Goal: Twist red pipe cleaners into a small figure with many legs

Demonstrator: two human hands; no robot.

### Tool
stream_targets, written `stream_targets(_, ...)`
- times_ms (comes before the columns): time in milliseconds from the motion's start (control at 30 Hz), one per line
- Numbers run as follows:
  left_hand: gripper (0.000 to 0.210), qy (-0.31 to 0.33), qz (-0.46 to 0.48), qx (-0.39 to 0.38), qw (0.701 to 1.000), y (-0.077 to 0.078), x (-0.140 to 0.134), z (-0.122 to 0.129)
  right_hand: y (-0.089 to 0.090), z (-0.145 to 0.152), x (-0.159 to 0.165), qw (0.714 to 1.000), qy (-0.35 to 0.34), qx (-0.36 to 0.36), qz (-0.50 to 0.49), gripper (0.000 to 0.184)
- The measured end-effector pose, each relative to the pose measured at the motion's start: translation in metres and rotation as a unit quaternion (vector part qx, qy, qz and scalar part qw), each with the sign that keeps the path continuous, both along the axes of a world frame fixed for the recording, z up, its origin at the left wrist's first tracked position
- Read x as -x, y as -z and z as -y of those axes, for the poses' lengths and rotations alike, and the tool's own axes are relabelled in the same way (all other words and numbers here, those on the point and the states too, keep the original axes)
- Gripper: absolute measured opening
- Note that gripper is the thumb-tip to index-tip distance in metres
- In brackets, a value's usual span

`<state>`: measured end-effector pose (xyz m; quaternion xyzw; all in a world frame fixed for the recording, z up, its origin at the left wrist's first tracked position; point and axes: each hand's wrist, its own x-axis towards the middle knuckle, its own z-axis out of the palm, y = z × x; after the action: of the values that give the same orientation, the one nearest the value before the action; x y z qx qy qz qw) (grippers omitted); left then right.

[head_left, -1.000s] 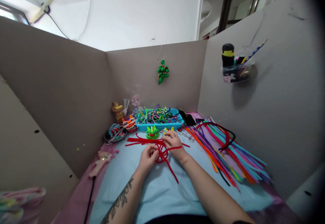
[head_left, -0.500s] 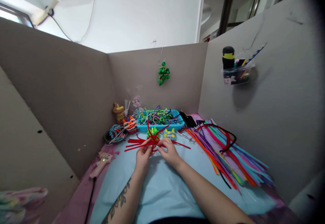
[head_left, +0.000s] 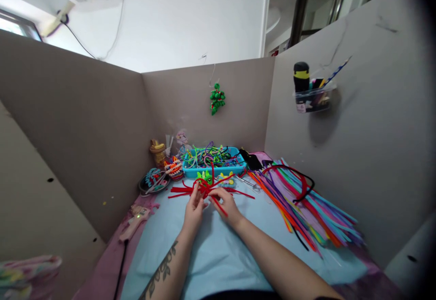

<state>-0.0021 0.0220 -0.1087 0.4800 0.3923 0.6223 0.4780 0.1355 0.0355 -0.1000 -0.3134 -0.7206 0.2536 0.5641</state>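
We saw matt, fuzzy-looking red stems [head_left: 205,188], smooth blue plastic tray [head_left: 194,172], shiny metal tool [head_left: 248,183], creased tabletop cover [head_left: 218,250].

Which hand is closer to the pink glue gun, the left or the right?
Left. The left hand is to the right of the pink glue gun, not touching it. The right hand is farther along that way, past the left hand.

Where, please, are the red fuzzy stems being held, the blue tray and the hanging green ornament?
Held red stems [head_left: 205,189]: head view, on their bunched middle.
Blue tray [head_left: 192,173]: head view, on its front wall.
Green ornament [head_left: 217,98]: head view, on its middle.
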Motion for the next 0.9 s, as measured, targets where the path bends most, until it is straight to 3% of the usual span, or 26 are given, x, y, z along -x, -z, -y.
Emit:
stream_targets(200,0.077,-0.032,0.068,0.012,0.997,-0.001,-0.001,-0.001,0.004,-0.011,0.0,0.985,0.046,0.11,-0.122,0.014)
stream_targets(367,0.071,-0.037,0.095,0.019,0.995,0.001,0.0,-0.005,0.009,-0.018,0.003,0.973,0.016,0.145,-0.182,0.018)
stream_targets(600,0.054,0.022,0.143,0.065,0.987,0.005,0.003,-0.009,0.007,-0.018,0.003,0.951,-0.013,0.199,-0.235,0.024)
stream_targets(767,0.047,0.014,0.075,0.073,0.994,0.002,-0.002,-0.003,0.012,-0.024,0.0,0.94,0.005,0.226,-0.255,0.027)
stream_targets(900,0.034,-0.095,-0.071,-0.006,0.993,-0.003,-0.003,0.004,0.015,-0.028,-0.003,0.932,0.021,0.228,-0.283,0.028)
